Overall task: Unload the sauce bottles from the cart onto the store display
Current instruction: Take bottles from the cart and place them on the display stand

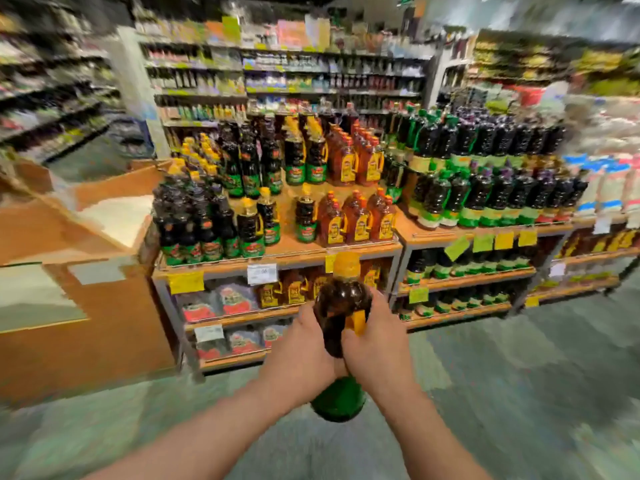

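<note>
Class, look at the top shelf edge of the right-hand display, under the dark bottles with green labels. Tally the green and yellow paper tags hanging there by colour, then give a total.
Green tags: 2
Yellow tags: 2
Total: 4

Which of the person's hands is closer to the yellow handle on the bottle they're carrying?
The right. The right hand grips the sauce bottle just below its yellow handle, apparently touching it. The left hand holds the bottle's opposite side, away from the handle.
</note>
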`<state>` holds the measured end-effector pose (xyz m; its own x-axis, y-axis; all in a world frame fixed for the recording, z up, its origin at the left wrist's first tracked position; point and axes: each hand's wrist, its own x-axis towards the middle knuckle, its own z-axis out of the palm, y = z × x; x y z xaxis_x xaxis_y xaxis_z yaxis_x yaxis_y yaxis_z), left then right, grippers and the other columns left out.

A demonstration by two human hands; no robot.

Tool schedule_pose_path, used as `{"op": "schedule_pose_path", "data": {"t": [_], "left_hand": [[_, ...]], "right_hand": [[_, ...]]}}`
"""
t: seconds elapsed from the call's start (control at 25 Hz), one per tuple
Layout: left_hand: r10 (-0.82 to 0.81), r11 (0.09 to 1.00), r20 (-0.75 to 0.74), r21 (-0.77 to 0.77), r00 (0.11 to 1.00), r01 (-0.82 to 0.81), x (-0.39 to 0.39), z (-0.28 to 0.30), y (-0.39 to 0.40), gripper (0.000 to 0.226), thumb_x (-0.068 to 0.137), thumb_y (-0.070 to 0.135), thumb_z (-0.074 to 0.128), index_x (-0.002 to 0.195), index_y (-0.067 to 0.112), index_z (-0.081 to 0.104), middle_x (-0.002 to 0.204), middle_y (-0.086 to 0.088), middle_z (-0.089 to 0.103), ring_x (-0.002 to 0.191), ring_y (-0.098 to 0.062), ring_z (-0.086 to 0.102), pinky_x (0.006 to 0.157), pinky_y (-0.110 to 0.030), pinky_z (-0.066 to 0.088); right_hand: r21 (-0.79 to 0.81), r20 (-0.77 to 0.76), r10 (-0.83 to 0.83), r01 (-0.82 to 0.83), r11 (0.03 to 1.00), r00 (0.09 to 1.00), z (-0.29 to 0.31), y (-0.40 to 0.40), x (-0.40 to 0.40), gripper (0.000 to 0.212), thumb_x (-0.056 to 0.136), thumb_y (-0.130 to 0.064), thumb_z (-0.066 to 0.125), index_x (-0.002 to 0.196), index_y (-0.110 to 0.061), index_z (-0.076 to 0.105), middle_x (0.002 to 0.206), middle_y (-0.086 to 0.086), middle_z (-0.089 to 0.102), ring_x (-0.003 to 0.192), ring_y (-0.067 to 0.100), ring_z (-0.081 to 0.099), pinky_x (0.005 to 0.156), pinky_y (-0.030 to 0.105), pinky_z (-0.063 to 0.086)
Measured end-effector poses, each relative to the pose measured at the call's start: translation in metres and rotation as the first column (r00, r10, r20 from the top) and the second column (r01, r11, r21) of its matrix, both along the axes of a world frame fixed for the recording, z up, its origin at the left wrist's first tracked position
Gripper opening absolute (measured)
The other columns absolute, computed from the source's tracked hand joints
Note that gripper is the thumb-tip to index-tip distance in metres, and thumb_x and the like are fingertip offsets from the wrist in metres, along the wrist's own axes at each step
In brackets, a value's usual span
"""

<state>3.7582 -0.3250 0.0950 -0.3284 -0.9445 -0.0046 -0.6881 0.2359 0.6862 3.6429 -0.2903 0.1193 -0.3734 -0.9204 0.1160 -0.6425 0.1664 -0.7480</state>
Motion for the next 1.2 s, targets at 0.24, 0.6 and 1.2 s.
{"op": "schedule_pose_path", "data": {"t": [0.24,0.6,1.2], "left_hand": [[-0.128,0.992,0.074,-0.004,0.989,0.129,0.036,0.022,-0.118,0.068,0.058,0.061,0.082,0.111,0.036,0.046,0.097,0.02,0.058,0.09,-0.003,0.058,0.073,-0.022,0.051],[-0.008,0.953,0.453,-0.267,0.892,0.145,0.013,0.03,-0.321,0.055,0.077,0.08,0.045,0.085,0.028,0.057,0.08,0.011,0.058,0.085,-0.015,0.059,0.068,-0.033,0.048],[-0.132,0.96,0.641,-0.109,0.756,0.259,0.021,0.015,-0.587,0.055,0.075,0.067,0.064,0.085,0.014,0.055,0.073,0.002,0.051,0.069,-0.018,0.053,0.051,-0.031,0.039]], "right_hand": [[0.048,-0.09,0.213,-0.21,0.977,0.973,-0.022,-0.122,-0.002,0.05,0.08,-0.007,0.057,0.126,-0.026,0.06,0.103,-0.001,0.072,0.094,0.018,0.064,0.069,0.023,0.047],[0.074,-0.131,0.495,-0.489,0.869,0.859,-0.029,-0.321,-0.043,0.037,0.087,-0.023,0.063,0.124,-0.023,0.063,0.116,-0.005,0.069,0.109,0.012,0.06,0.076,0.006,0.037],[0.306,-0.474,0.236,-0.092,0.947,0.849,-0.083,-0.581,-0.005,0.009,0.079,-0.02,0.056,0.083,-0.015,0.063,0.082,0.005,0.065,0.079,0.032,0.063,0.062,0.034,0.05]]}}
